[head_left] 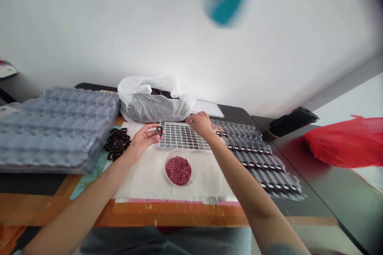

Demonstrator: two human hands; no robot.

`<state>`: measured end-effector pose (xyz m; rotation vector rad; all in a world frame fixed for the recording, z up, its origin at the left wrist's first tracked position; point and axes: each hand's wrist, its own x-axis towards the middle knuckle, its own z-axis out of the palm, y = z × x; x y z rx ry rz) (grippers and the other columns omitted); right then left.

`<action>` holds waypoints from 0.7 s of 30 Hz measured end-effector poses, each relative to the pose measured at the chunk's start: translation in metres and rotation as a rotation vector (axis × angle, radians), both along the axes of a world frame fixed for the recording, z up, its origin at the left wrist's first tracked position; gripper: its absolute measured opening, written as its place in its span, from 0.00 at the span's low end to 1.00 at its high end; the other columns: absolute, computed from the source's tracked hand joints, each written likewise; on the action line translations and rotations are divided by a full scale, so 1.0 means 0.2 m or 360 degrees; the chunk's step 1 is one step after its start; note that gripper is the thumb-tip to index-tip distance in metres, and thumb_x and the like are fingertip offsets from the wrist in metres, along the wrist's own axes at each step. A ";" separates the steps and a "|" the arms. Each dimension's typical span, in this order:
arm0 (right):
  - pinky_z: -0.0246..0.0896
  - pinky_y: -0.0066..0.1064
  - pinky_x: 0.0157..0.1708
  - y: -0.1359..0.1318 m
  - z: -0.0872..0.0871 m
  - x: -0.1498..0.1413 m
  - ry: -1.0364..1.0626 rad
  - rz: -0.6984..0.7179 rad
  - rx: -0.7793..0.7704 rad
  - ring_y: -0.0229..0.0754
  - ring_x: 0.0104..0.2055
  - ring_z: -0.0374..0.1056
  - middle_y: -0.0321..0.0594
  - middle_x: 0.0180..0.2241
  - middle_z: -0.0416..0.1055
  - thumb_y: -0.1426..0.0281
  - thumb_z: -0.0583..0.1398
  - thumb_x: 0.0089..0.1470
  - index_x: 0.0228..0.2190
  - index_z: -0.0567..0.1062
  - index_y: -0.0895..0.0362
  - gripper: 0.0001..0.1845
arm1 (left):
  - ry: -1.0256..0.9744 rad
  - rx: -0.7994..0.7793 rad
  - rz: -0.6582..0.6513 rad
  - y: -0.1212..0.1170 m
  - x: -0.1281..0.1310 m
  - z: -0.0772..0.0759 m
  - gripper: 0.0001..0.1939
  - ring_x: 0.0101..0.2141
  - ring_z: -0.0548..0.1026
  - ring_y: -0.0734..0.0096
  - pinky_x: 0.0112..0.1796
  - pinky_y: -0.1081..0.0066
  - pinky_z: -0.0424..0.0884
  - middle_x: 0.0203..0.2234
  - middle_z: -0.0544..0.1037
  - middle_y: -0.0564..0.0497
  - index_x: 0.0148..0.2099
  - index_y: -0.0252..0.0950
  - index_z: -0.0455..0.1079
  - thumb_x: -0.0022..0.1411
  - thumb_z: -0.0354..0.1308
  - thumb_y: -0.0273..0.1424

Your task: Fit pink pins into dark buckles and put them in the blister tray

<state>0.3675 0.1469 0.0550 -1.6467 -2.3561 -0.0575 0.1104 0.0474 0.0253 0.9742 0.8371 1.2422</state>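
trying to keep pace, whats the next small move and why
Probably bring the right hand across to the dark ring: the left hand holds that piece up by the left edge of the gridded tray, while the right hand pinches near its far edge, though whether it holds anything is too small to tell.

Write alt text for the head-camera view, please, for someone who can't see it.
A person's left hand holds a small dark looped piece while the right hand is at the far edge of a gridded tray. Nearer sits a bowl of reddish sticks, with a pile of dark pieces to the left.
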 end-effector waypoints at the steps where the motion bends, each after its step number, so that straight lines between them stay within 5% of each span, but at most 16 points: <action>1: 0.51 0.38 0.51 -0.04 0.02 -0.01 0.0030 0.0005 0.0019 0.46 0.43 0.68 0.41 0.36 0.80 0.73 0.59 0.57 0.33 0.82 0.54 0.10 | -0.0007 0.0005 -0.0012 -0.01 0.00 0.01 0.27 0.37 0.79 0.65 0.40 0.67 0.72 0.41 0.81 0.45 0.49 0.37 0.70 0.48 0.72 0.34; 10: 0.62 0.35 0.42 -0.50 0.16 -0.26 0.1009 0.0499 0.0153 0.41 0.37 0.73 0.37 0.34 0.80 0.67 0.62 0.58 0.34 0.80 0.51 0.05 | -0.0011 0.0034 -0.0106 -0.03 0.04 0.00 0.27 0.32 0.76 0.69 0.36 0.68 0.70 0.35 0.80 0.47 0.49 0.37 0.73 0.45 0.74 0.35; 16: 0.61 0.36 0.44 -0.54 0.13 -0.29 0.1065 0.0513 0.0171 0.41 0.39 0.72 0.36 0.35 0.80 0.70 0.63 0.58 0.36 0.79 0.51 0.04 | -0.0023 0.0153 -0.0246 -0.05 0.05 -0.02 0.26 0.31 0.71 0.71 0.35 0.68 0.67 0.33 0.77 0.47 0.49 0.36 0.74 0.53 0.67 0.47; 21: 0.65 0.32 0.41 -0.56 0.10 -0.31 0.1238 0.0600 -0.0041 0.39 0.39 0.73 0.36 0.35 0.79 0.70 0.61 0.59 0.36 0.79 0.52 0.05 | -0.0015 0.0079 -0.0341 -0.05 0.05 -0.01 0.28 0.28 0.69 0.69 0.32 0.67 0.67 0.27 0.72 0.49 0.37 0.33 0.72 0.57 0.57 0.56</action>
